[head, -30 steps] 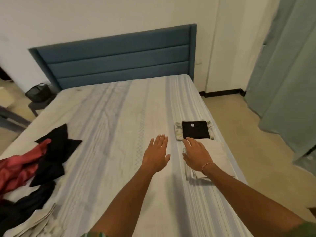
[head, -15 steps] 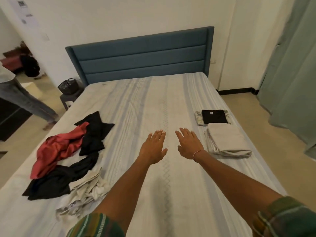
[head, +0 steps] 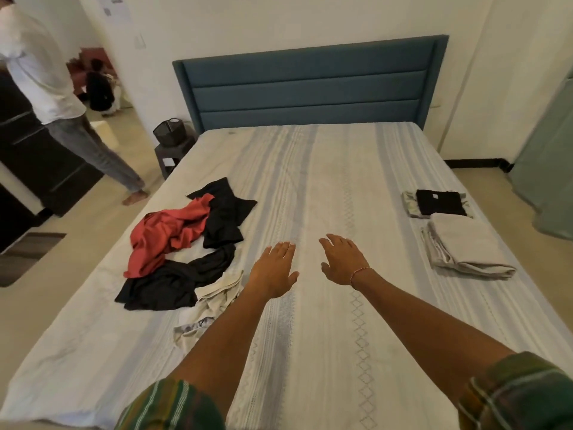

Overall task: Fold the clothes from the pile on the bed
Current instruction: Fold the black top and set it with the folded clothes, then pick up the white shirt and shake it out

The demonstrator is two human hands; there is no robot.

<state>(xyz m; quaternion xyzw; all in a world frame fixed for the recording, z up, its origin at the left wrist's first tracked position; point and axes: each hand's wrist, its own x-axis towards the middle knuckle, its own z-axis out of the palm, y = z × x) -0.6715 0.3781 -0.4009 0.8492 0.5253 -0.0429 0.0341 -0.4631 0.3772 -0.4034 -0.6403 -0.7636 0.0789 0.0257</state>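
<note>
Left hand (head: pixel 274 270) and right hand (head: pixel 342 260) are hovering flat, fingers extended, holding nothing, over the bed (head: pixel 310 181); pile (head: pixel 183 246) lying at 10 o'clock.

The bed (head: pixel 310 187) wears a striped sheet. On its left side lies a loose pile of clothes (head: pixel 183 252), red, black and pale. Near the right edge lie a folded beige cloth (head: pixel 465 246) and a folded black shirt (head: pixel 440 202).

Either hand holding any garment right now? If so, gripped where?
Nothing is held. The left hand and the right hand are both open, fingers straight, over bare bedsheet between the unfolded pile and the folded stack.
</note>
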